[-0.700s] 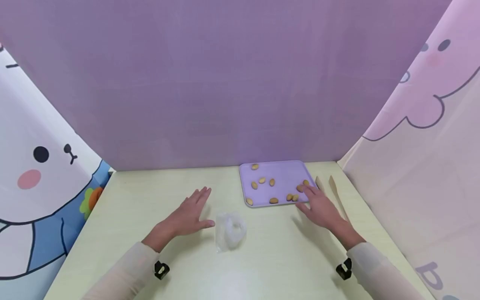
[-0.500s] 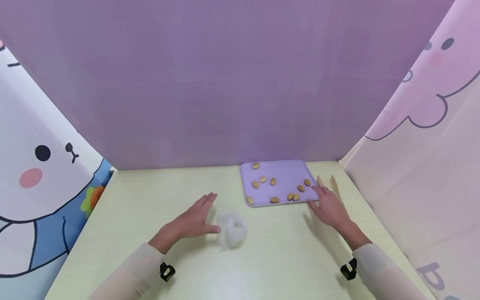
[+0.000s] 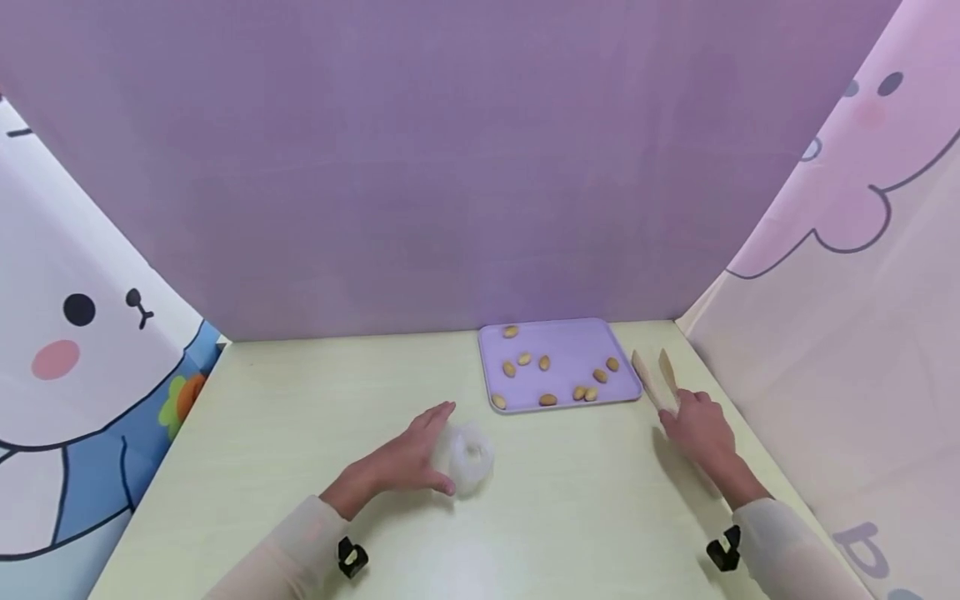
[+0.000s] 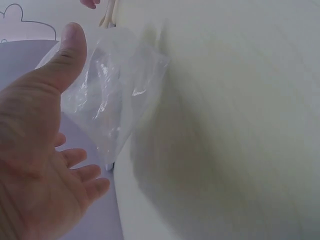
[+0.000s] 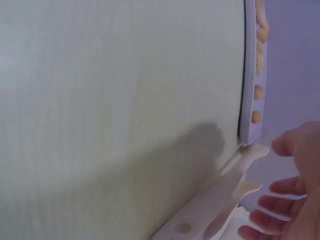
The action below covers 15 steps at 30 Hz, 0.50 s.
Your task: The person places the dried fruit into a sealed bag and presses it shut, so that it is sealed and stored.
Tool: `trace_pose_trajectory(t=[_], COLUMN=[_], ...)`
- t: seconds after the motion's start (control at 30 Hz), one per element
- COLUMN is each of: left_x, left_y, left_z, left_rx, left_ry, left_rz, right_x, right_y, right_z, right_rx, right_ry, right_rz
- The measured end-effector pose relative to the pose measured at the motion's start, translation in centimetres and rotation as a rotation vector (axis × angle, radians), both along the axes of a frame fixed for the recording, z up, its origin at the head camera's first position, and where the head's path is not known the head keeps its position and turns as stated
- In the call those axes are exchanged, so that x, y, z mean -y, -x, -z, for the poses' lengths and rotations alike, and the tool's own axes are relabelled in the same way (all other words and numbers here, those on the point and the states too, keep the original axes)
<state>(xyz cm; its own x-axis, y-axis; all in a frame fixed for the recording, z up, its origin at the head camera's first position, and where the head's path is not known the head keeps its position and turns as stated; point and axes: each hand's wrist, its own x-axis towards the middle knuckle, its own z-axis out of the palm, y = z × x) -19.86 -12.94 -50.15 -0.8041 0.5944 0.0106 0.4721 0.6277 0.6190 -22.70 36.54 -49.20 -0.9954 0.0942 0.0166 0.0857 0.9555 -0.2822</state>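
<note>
My left hand [image 3: 405,458] is beside a small clear plastic bag [image 3: 474,460], fingers and thumb spread on its left side. In the left wrist view the bag [image 4: 110,90] stands up with its film puffed out, and the thumb overlaps its edge. Over on the right, my right hand [image 3: 703,432] reaches over wooden tongs [image 3: 651,377], covering their near part. The right wrist view shows the thumb and loosely bent fingers apart around the tongs [image 5: 210,205], gripping nothing. Left of the tongs lies a purple tray [image 3: 566,337] with several brown nuts [image 3: 544,362] scattered on it.
The pale wooden table [image 3: 322,375] ends at a purple backdrop [image 3: 450,208]. Printed cloth walls stand at the left [image 3: 112,375] and right [image 3: 862,333]. The tray sits near the back edge, with the tongs between it and the right wall.
My right hand has moved right and toward me, from the tray's corner to the tongs. The left hand has slid right and nearer, up to the bag. Tray and nuts have not moved.
</note>
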Motion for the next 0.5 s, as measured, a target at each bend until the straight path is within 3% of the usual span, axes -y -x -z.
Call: trace_pose_trajectory(t=[0.2,0.5], left_x=[-0.6,-0.8], left_y=[0.1,0.0], left_z=[1.0,1.7], left_rx=[-0.028,-0.035], left_ry=[0.014,0.035], left_rz=[0.014,0.007], right_x=[-1.3,-1.9], right_y=[-0.6,-0.6], right_z=[0.4,1.8], right_rx=[0.099,0.113], right_ry=[0.006,0.039], right_rz=[0.097,0.090])
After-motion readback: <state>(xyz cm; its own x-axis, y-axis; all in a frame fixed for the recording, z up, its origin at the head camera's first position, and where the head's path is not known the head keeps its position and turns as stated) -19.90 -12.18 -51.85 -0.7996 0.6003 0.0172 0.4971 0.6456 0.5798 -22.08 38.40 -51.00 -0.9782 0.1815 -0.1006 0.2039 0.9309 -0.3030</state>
